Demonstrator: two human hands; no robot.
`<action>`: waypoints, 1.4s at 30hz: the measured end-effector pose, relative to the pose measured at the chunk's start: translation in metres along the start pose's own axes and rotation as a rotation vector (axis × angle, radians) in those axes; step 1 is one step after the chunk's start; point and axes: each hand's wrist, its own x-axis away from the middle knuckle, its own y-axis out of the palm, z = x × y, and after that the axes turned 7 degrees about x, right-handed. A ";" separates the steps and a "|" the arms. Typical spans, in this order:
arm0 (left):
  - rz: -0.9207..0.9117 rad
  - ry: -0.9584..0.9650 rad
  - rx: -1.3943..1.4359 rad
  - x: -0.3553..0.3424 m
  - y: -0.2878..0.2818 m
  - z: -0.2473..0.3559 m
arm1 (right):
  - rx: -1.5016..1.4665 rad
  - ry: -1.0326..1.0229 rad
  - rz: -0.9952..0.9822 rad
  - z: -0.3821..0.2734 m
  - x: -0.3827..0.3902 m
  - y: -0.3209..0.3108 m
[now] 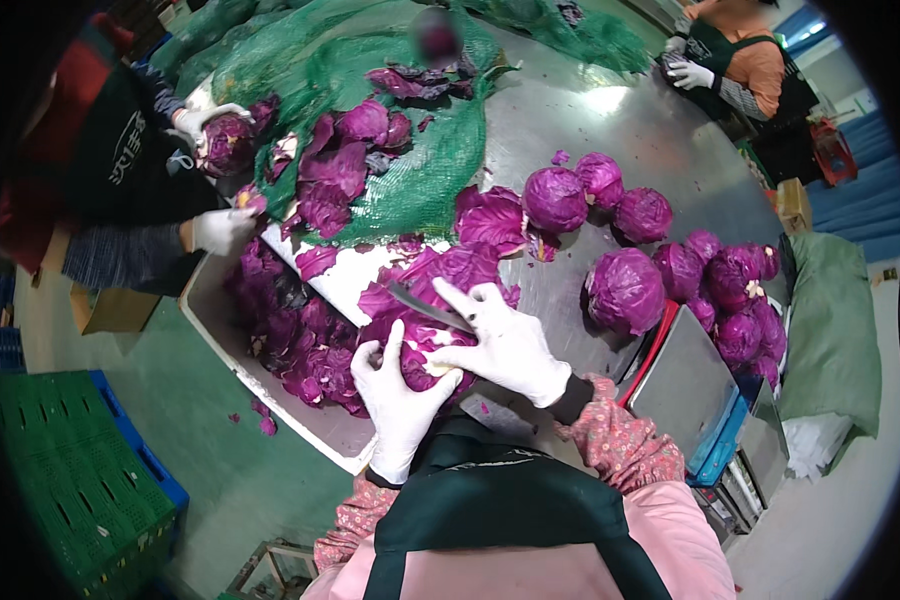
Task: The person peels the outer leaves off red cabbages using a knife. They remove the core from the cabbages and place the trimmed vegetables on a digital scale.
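My left hand (402,412), in a white glove, is wrapped round the near side of a red cabbage (414,372), thumb and fingers pressed against it. My right hand (510,345), also gloved in white, grips a knife (425,305); its dark, curved blade points to the upper left above the cabbage. The right thumb touches the cabbage near its pale cut stem end. The knife's handle is mostly hidden in the right palm. Loose purple leaves (460,265) lie just beyond both hands.
A white bin (270,385) full of trimmed leaves stands at the left. Whole red cabbages (625,291) sit on the metal table (660,150) at the right. Green netting (435,165) covers the far side. A co-worker's gloved hand (220,230) is at the left; another person stands far right.
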 end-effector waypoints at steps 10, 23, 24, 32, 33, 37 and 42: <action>0.046 -0.022 0.313 -0.018 0.010 -0.004 | 0.178 0.254 0.490 0.124 -0.015 0.085; 0.017 0.188 -0.144 -0.034 0.025 0.033 | -0.037 0.193 0.492 0.029 0.061 0.081; 0.040 0.251 -0.105 -0.036 0.029 0.030 | 0.028 0.218 0.453 0.025 0.064 0.080; 0.005 0.278 0.001 -0.033 0.043 0.024 | 0.294 0.295 0.501 0.030 0.045 0.078; -0.012 0.271 -0.022 -0.032 0.041 0.026 | 0.295 0.327 0.474 0.028 0.045 0.074; -0.019 0.220 -0.112 -0.027 0.048 0.031 | 0.477 0.130 0.460 0.044 0.043 0.074; 0.019 0.197 -0.154 -0.029 0.054 0.044 | 0.328 0.163 0.458 0.060 0.043 0.077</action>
